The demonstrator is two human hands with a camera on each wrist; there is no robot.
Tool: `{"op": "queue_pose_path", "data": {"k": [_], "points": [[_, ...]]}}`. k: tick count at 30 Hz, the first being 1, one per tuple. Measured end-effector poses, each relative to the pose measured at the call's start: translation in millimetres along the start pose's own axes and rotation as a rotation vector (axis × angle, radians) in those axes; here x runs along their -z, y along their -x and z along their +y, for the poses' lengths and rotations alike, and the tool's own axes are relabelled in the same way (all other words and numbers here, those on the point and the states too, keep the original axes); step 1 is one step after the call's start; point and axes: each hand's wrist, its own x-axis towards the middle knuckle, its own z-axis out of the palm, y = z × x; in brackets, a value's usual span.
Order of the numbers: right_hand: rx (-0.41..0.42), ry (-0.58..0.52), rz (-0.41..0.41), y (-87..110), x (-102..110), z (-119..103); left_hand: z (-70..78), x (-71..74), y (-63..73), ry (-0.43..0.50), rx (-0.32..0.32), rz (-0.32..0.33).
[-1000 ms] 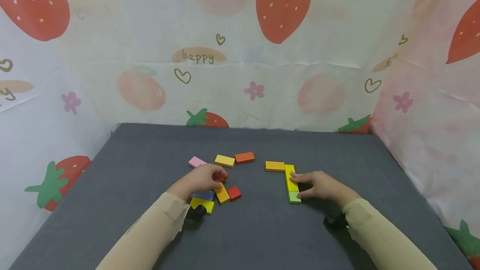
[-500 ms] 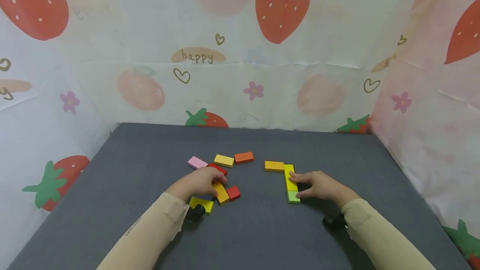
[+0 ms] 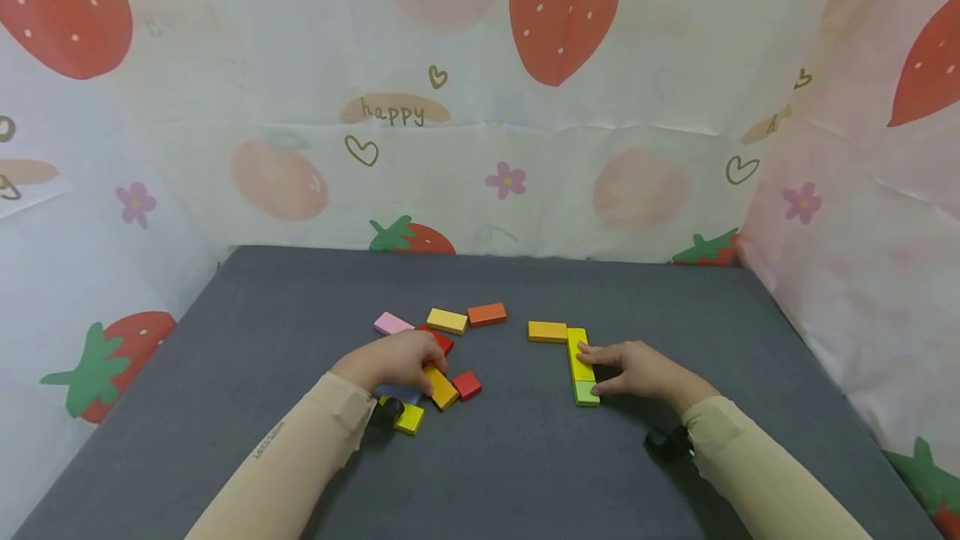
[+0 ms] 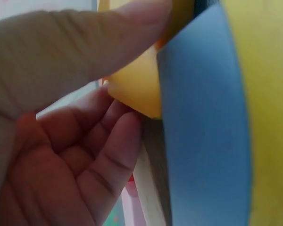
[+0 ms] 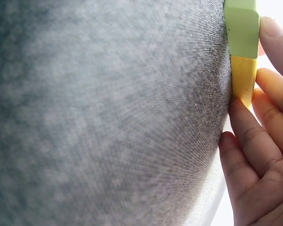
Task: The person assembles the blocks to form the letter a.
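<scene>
My left hand [image 3: 397, 359] pinches an orange-yellow block [image 3: 441, 387] between thumb and fingers. In the left wrist view, the thumb lies across that block [image 4: 137, 82], next to a blue block [image 4: 203, 117] and a yellow one [image 4: 269, 117]. Beyond the fingers is a red block [image 3: 438, 340], partly covered; a smaller red block [image 3: 467, 385] sits just right of the pinched one. My right hand [image 3: 641, 369] rests its extended fingers on a long yellow block [image 3: 580, 356] and its thumb against a light green block [image 3: 587, 393], joined end to end.
An orange-yellow block [image 3: 547, 332] meets the yellow one's far end at a corner. Further back lie a pale yellow block [image 3: 447, 322], an orange block [image 3: 487, 314] and a pink block [image 3: 393, 323]. Printed cloth [image 3: 465, 123] encloses the dark grey table [image 3: 525, 473].
My left hand has come off the red block and taken hold of the orange-yellow one. The near yellow block by that wrist has shifted slightly. My right hand stays put.
</scene>
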Motion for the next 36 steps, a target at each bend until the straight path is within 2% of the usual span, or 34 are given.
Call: {"op": "queue_pose_path", "data": {"k": [10, 13, 22, 26, 30, 36], "points": [[-0.01, -0.006, -0.002, -0.2, 0, 0, -3.7, 6.4, 0.7, 0.154, 0.017, -0.049], [-0.006, -0.006, 0.0, -0.1, 0, 0, -4.4, 9.3, 2.0, 0.207, 0.024, -0.047], [-0.007, -0.012, 0.004, -0.1, -1, 1, 0.4, 17.5, 3.1, 0.274, 0.047, -0.014], [-0.004, -0.009, 0.004, 0.1, 0, 0, 4.2, 19.9, -2.4, 0.275, 0.024, 0.003], [-0.001, 0.001, 0.005, 0.2, 0, 0, 5.9, 20.9, -11.9, 0.294, -0.005, 0.05], [0.014, -0.001, 0.004, 2.0, 1, -2, 9.6, 21.9, -30.2, 0.356, 0.017, 0.122]]}}
